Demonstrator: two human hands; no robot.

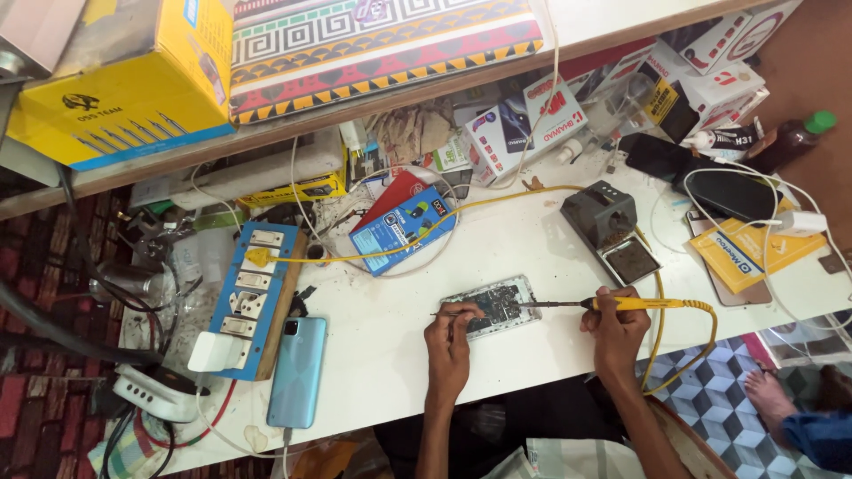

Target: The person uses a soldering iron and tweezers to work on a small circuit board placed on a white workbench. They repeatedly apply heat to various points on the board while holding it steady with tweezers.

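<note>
The right hand (616,330) is closed around a yellow-handled soldering iron (621,303), its dark tip reaching left onto an opened phone with its circuit board bared (493,305). The left hand (450,333) pinches thin metal tweezers (453,313) at the board's near-left edge. Beyond the iron's grip stands a dark grey iron stand (603,216); far left of both lies a pale blue smartphone (297,371).

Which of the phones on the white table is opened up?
The phone with its circuit board bared, between the left hand and right hand. The light-blue phone and black phones are closed.
</note>
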